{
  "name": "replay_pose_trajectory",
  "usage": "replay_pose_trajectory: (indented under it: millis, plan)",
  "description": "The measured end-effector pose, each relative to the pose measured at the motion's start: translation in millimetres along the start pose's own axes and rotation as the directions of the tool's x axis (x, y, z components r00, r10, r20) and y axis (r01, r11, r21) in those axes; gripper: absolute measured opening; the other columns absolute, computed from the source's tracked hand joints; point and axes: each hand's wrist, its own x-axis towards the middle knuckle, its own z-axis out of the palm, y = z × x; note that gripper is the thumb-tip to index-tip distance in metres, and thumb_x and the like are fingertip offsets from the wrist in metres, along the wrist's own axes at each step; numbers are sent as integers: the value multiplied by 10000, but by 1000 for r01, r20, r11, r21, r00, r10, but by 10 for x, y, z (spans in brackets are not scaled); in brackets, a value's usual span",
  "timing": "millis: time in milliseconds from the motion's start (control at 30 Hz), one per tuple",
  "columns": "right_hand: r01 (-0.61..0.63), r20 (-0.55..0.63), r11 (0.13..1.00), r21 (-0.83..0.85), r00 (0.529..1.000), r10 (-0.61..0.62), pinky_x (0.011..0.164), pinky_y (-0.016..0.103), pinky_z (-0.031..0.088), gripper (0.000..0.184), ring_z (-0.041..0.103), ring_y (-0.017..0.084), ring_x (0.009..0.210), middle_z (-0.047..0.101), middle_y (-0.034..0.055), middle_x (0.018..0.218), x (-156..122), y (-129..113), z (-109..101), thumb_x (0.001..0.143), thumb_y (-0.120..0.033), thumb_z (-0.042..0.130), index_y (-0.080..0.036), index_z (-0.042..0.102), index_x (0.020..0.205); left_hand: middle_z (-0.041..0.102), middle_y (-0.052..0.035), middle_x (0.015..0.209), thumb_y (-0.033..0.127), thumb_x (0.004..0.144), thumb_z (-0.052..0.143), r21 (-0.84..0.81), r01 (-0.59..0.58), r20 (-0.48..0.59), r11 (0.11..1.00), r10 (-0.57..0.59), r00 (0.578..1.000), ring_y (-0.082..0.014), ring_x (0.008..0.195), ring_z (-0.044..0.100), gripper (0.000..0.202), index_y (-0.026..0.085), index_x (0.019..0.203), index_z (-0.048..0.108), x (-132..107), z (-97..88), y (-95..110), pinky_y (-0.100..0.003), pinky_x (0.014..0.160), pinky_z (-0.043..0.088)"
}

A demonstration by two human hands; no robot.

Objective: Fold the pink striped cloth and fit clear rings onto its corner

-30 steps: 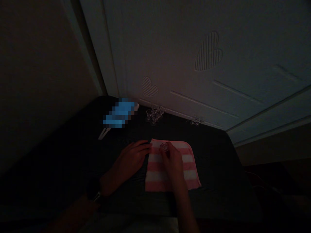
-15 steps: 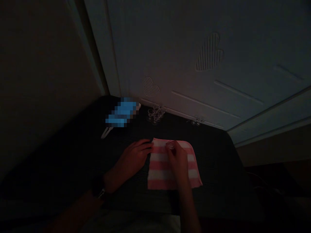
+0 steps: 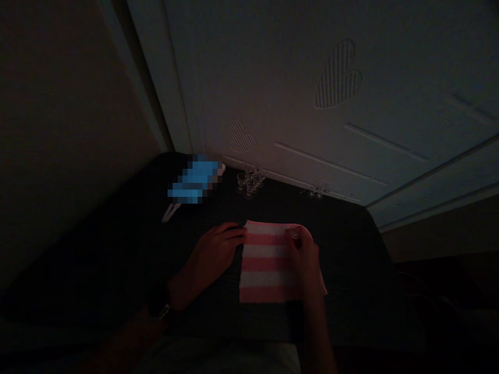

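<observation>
A pink and white striped cloth (image 3: 268,262) lies flat on a dark table (image 3: 117,259). My left hand (image 3: 214,252) rests on the table with fingers stretched out, its fingertips touching the cloth's far left corner. My right hand (image 3: 306,254) is over the cloth's right side, fingers closed round a small clear glass (image 3: 294,234) held near the cloth's far right corner. A dark watch sits on my left wrist (image 3: 159,306).
A cluster of small clear glasses (image 3: 250,181) stands at the table's back edge, with two more glasses (image 3: 316,192) to the right. A blurred blue object (image 3: 194,179) and a white clip-like item (image 3: 170,212) lie at back left. A white panelled door (image 3: 331,104) rises behind.
My right hand has slid the small glass from the cloth's middle top toward its far right corner. My left hand has stayed at the left corner.
</observation>
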Motion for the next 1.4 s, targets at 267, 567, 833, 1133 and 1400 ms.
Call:
replay_pose_trajectory:
  millis: [267, 567, 833, 1133, 1400]
  plan:
    - [-69, -53, 998, -7, 996, 68, 572, 233, 362, 248, 558, 147, 643, 630, 27, 755, -93, 127, -157, 847, -360, 399, -188, 577, 848, 592, 5, 1184, 159, 792, 432, 12, 10, 5, 1000, -10, 1000, -230, 1147, 463, 339, 249, 1062, 616, 5, -8, 20, -441, 945, 372]
    - [70, 228, 981, 181, 967, -111, 598, 212, 374, 129, 545, 122, 656, 606, -2, 737, -491, -405, 275, 844, -227, 443, -194, 551, 783, 443, -52, 1343, 242, 810, 469, 44, -62, 47, 997, 60, 997, -232, 1249, 349, 444, 194, 1251, 463, -119, -11, 51, -409, 998, 328]
    - [82, 226, 991, 107, 969, -105, 657, 239, 401, 196, 563, 148, 732, 623, 34, 824, -511, -199, 65, 877, -251, 380, -194, 564, 841, 449, -33, 1339, 268, 818, 479, 45, -40, 70, 998, 36, 997, -248, 1253, 338, 421, 217, 1237, 476, -119, -34, 66, -426, 990, 322]
    - [-93, 47, 995, -21, 994, 94, 588, 232, 380, 207, 558, 146, 660, 613, 14, 762, -413, 287, -428, 860, -346, 423, -196, 564, 841, 444, -6, 1344, 319, 829, 483, 1, -8, 64, 1000, 8, 998, -238, 1252, 343, 427, 256, 1250, 453, -121, -35, 61, -433, 986, 320]
    - [153, 222, 985, 84, 960, -169, 636, 226, 385, 184, 549, 136, 709, 608, 18, 782, -544, -526, 292, 878, -230, 387, -197, 553, 805, 456, -26, 1334, 289, 830, 479, -14, -10, 76, 1000, 11, 997, -230, 1256, 347, 400, 234, 1227, 487, -127, -5, 8, -433, 990, 327]
